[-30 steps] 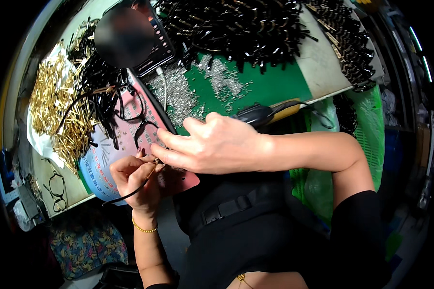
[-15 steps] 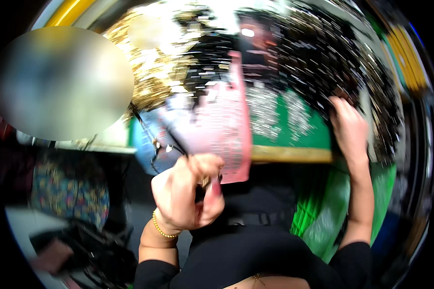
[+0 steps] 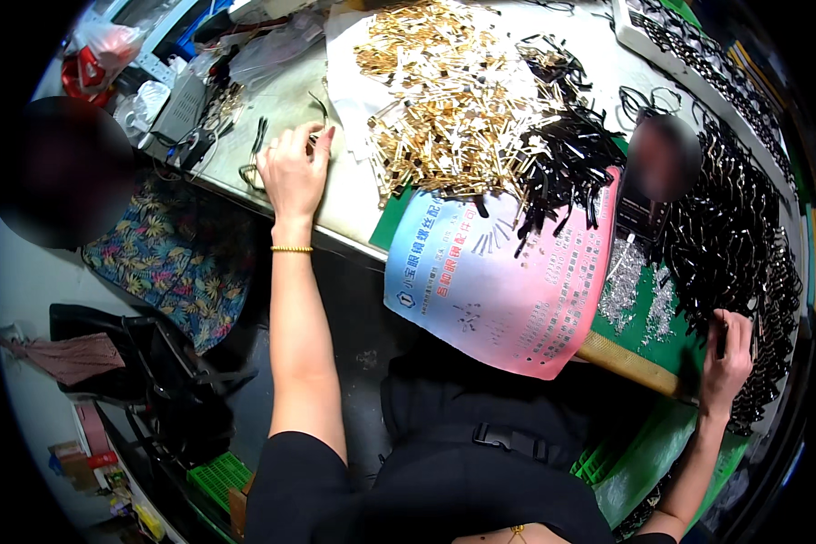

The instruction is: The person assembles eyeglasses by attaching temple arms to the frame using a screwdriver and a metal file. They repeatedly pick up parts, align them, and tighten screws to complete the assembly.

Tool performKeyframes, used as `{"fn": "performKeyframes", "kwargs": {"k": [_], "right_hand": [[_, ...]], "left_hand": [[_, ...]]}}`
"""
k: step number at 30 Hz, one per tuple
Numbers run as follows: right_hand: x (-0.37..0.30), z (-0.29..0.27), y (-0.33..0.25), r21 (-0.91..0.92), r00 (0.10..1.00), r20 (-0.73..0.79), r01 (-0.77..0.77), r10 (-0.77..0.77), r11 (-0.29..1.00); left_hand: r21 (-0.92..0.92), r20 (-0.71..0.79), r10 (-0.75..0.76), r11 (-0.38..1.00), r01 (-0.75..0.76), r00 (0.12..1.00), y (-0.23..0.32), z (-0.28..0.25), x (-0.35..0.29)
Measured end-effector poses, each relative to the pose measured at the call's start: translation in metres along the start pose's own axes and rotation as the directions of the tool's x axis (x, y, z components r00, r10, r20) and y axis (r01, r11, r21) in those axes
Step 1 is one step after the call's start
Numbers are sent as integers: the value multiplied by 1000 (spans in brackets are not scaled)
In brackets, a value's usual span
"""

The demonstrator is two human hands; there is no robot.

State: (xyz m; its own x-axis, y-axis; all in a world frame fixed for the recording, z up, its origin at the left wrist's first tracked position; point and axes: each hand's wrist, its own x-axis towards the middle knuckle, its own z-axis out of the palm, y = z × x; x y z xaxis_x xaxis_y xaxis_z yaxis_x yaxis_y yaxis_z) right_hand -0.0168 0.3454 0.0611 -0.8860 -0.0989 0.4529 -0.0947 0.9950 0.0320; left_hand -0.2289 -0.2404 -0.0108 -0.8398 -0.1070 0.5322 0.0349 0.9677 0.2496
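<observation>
At the table's left side, my left hand [image 3: 292, 172] has its fingers curled over a dark eyeglass frame [image 3: 323, 109], which the hand partly hides. Thumb and forefinger come close together around a dark part of it. Far to the right, my right hand [image 3: 729, 367] is at the near edge of a heap of shiny black eyeglass fronts [image 3: 721, 227]. Its fingers are bent around a small dark piece, seemingly one of those frames. Between the hands lie a heap of gold temple arms [image 3: 444, 109] and a heap of black temple arms [image 3: 567, 150].
A pink and blue printed sheet [image 3: 508, 317] overhangs the table's front edge. Small silver parts [image 3: 621, 290] lie on a green mat [image 3: 639, 337]. A dark phone-like object [image 3: 642, 218] stands beside them. At the back left are a grey box [image 3: 179, 107] and plastic bags [image 3: 276, 62].
My left hand has gone from in front of my body to the table's left side, taking the eyeglass frame along. My right hand stays by the black heap. The view has swung left.
</observation>
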Motion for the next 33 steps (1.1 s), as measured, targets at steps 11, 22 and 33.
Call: {"fn": "performKeyframes", "kwargs": {"k": [11, 22, 33], "right_hand": [[-9, -38, -29, 391, 967, 51, -249, 249, 886], [-20, -47, -59, 713, 828, 509, -559, 235, 423], [-18, -25, -83, 772, 803, 594, -587, 50, 244]], "left_hand": [[-93, 130, 200, 978, -189, 971, 74, 16, 0], [-948, 224, -39, 221, 227, 974, 128, -36, -21], [-462, 734, 537, -55, 885, 416, 291, -76, -155]]}}
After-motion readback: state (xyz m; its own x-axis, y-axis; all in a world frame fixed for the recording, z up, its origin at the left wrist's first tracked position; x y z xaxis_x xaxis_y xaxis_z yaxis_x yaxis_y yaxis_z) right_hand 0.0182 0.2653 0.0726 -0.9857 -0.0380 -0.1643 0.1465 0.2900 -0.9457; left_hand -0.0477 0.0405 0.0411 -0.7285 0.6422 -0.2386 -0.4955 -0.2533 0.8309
